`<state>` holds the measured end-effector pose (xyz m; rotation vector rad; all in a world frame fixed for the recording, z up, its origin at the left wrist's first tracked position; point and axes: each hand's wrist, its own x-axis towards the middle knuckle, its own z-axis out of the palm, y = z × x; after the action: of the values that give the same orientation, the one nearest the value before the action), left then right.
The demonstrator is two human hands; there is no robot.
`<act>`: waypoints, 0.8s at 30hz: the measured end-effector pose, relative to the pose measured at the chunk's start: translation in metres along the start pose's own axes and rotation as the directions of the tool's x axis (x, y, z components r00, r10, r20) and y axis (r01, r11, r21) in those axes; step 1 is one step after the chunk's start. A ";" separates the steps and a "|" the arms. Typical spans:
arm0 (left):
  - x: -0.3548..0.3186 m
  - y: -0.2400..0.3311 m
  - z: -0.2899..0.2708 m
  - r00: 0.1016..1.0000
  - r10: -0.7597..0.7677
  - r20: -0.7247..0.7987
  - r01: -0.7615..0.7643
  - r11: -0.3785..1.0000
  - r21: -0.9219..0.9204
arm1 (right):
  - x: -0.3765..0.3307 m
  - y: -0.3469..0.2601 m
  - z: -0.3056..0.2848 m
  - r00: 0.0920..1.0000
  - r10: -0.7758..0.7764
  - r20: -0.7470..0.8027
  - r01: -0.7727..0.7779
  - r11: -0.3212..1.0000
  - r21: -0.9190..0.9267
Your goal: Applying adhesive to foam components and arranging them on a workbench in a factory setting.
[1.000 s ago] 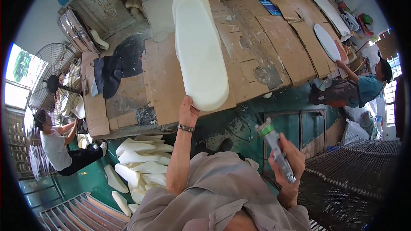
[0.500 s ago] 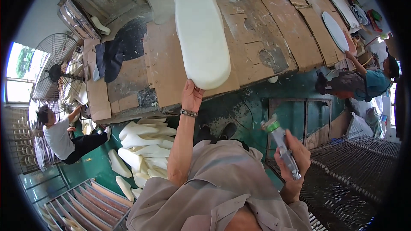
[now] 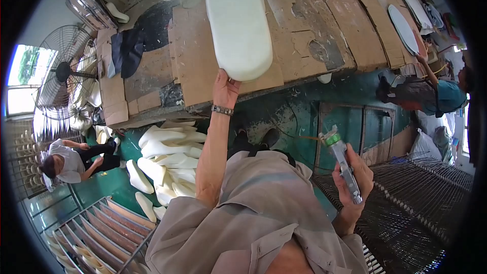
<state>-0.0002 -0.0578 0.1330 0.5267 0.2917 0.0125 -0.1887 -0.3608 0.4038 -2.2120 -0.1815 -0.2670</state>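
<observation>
1. While the left hand [image 3: 225,91] pinches the near end of a long cream slab [image 3: 239,25], thumb at its left rim, the other fingers run partly hidden beneath. Bracelet [image 3: 222,110] on that wrist.
2. Slab: over the middle stretch of the cardboard-covered worktop [image 3: 304,35], rounded near end by the near edge, far end cut off by the picture. Cannot tell whether it touches the cardboard.
3. Right hand [image 3: 357,177]: wrapped around a grey spray gun [image 3: 345,165] with a green ring, held off the near edge, well apart from the slab. Trigger contact: cannot tell.
4. Toward the worktop's left end: black cloth [image 3: 127,52]; fan [image 3: 63,71] beyond that end.
5. Right end: white oval board [image 3: 403,29], touched by a person in teal [image 3: 450,96].
6. Green floor [image 3: 109,177], below the near left corner: pile of cream pieces [image 3: 170,157]; person in white [image 3: 68,162] left of it.
</observation>
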 end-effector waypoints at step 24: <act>-0.006 0.007 0.013 0.997 0.047 0.064 -0.044 0.998 -0.053 | 0.007 0.009 -0.017 0.998 -0.026 -0.053 0.025 1.000 -0.013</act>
<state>-0.0020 -0.0592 0.1488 0.4816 0.2149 0.0469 -0.1817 -0.3795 0.4086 -2.2137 -0.1796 -0.3420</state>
